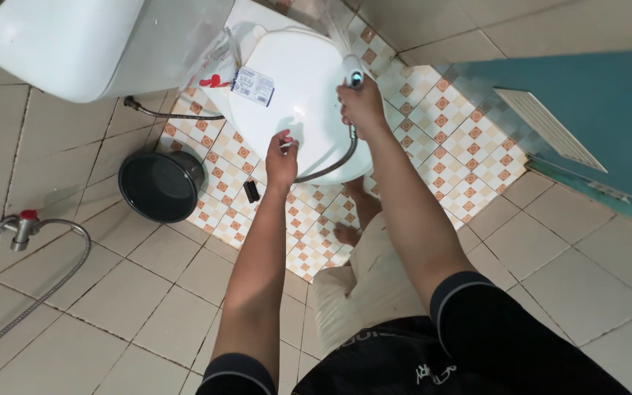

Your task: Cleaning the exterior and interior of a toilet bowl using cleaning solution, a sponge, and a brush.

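I look down at a white toilet with its lid (298, 95) closed. My right hand (361, 106) grips a white hand-held sprayer (352, 72), and water fans out from its nozzle over the far end of the lid. A metal hose (334, 164) curves from the sprayer around the lid's near edge. My left hand (281, 157) rests on the lid's near edge with its fingers curled; whether it holds anything I cannot tell. A label (252, 85) sticks to the lid's left side.
A white cistern (60, 44) fills the top left. A dark round bin (159, 186) stands on the patterned floor tiles left of the toilet. A wall tap (22, 228) with a metal hose is at the left. A teal door (587, 117) is at the right.
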